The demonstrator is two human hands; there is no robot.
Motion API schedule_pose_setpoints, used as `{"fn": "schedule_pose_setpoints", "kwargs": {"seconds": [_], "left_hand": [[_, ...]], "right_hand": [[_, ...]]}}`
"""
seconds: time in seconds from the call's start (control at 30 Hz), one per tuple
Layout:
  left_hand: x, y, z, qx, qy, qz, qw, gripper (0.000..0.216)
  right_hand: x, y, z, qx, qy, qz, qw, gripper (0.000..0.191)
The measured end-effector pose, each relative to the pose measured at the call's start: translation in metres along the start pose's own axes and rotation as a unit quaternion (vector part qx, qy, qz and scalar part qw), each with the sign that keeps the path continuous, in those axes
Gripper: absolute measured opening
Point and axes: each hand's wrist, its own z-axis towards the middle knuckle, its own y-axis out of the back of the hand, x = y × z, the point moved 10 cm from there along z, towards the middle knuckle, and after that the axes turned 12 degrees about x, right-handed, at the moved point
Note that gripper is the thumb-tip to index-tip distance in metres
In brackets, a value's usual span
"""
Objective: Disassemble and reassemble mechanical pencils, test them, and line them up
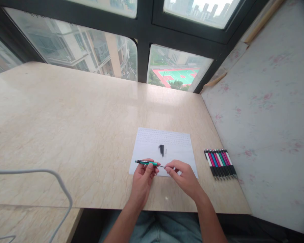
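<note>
My left hand is closed around a green pen barrel with a black upper end, which points left. From the barrel's right end a thin dark pen refill sticks out. The fingertips of my right hand pinch the refill's outer end. Both hands are over the lower part of a white sheet of paper with handwriting along its top. On the sheet, just beyond my hands, lie small black pen parts. Beside them is a tiny, thin item, possibly a spring.
A row of several pens in mixed colours lies to the right, near the papered wall. A grey cable arcs over the left front of the marble-patterned tabletop. Dark-framed windows stand behind.
</note>
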Motion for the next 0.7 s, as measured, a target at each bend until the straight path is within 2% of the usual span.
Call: {"fn": "schedule_pose_setpoints", "kwargs": {"seconds": [0.1,0.23,0.43,0.53,0.7], "left_hand": [[0.001,0.000,0.000,0.002,0.003,0.007,1.000,0.023],[0.000,0.007,-0.001,-0.026,-0.006,-0.007,1.000,0.026],[0.001,0.007,0.000,-0.028,0.000,-0.011,1.000,0.024],[0.001,0.005,-0.001,-0.023,0.001,-0.005,1.000,0.024],[-0.001,0.002,-0.002,-0.010,-0.002,0.026,1.000,0.026]], "right_hand": [[0.005,0.005,-0.014,0.019,0.004,-0.065,0.998,0.021],[-0.020,0.023,-0.031,-0.010,-0.019,-0.129,0.991,0.019],[-0.062,0.045,-0.039,-0.146,-0.099,-0.143,0.974,0.020],[-0.062,0.042,-0.027,-0.197,-0.118,-0.130,0.965,0.023],[-0.041,0.028,-0.005,-0.220,-0.091,-0.078,0.968,0.031]]}}
